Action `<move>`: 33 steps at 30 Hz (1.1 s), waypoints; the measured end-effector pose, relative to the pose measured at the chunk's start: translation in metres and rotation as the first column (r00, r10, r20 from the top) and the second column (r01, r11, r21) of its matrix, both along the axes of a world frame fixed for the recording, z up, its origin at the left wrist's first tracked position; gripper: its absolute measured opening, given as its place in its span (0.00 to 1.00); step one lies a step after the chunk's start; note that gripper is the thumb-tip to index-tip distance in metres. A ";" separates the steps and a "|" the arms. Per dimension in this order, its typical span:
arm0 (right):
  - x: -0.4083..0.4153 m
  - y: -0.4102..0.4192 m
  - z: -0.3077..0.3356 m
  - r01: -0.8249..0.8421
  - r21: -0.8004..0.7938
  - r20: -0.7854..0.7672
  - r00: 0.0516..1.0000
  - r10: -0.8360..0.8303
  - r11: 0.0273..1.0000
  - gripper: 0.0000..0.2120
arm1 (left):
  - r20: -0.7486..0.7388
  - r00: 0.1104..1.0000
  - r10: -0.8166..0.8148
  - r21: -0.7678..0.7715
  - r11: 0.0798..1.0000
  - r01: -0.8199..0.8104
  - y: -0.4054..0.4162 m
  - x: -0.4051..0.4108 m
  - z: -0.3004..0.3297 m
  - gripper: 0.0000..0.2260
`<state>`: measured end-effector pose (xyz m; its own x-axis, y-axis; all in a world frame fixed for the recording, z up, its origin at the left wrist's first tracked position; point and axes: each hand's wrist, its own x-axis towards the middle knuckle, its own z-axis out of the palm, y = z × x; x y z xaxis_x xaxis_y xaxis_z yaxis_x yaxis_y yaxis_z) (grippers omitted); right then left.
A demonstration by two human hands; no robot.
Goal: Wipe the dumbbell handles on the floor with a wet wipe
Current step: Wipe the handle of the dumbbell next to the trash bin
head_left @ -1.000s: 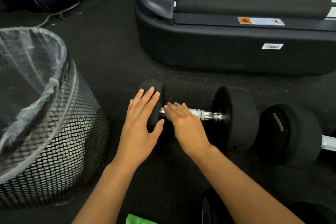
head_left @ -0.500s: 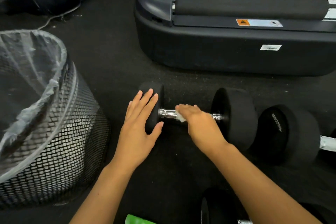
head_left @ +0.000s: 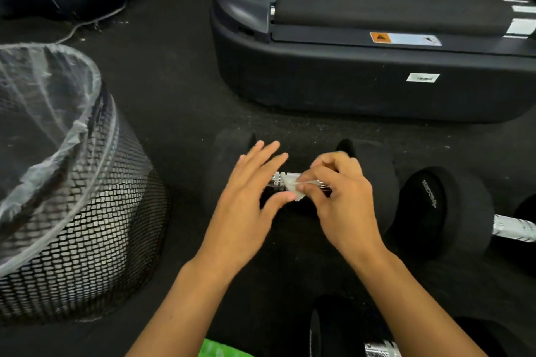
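Dumbbells in view: three, all on the dark floor [head_left: 179,101], plus a further dark weight head at the near right edge that cannot be assigned. Dumbbell 1 [head_left: 374,180] lies centre frame, long axis left–right, black heads at each end, chrome handle [head_left: 278,180] showing only in a short stretch between the hands. Dumbbell 2 [head_left: 446,209] lies just right of it, also running left–right, its chrome bar leaving the frame at right. Dumbbell 3 [head_left: 380,349] is at the near edge, only partly in frame. Wet wipe [head_left: 293,186]: one, small, white, crumpled, sitting on the handle of dumbbell 1. Right hand [head_left: 339,200] comes in from the near right, back of hand up, fingers curled down and pinching the wipe against the handle. Left hand [head_left: 246,206] comes in from the near centre, fingers straight and slightly spread, pointing far-right over the left head, thumb tip next to the wipe; it grasps nothing. One mesh waste bin [head_left: 87,235] with clear liner stands at left. One treadmill base [head_left: 377,75] sits on the far side. A green item [head_left: 220,350] shows at the near edge; it cannot be identified.
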<state>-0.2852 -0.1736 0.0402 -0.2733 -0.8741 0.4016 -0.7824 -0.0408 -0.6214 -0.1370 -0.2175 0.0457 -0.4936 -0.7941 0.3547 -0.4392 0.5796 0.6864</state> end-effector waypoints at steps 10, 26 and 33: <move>-0.022 0.011 0.021 0.057 -0.053 -0.029 0.998 -0.058 0.997 0.09 | 0.081 0.992 0.097 -0.063 0.994 -0.092 -0.008 -0.045 -0.025 0.11; -0.049 0.003 -0.022 0.270 0.079 -0.465 0.861 -0.204 0.959 0.26 | 0.270 0.961 -0.053 -0.274 0.953 0.129 -0.031 -0.055 -0.071 0.16; -0.049 0.005 -0.021 0.283 0.053 -0.483 0.847 -0.223 0.958 0.25 | 0.112 0.993 0.046 -0.381 0.925 0.001 -0.030 -0.046 -0.083 0.14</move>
<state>-0.3346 -0.1690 0.0188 -0.2978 -0.8491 0.4363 -0.9540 0.2487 -0.1673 -0.1832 -0.2471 -0.0374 -0.5335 -0.6227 0.5724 -0.5189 0.7754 0.3598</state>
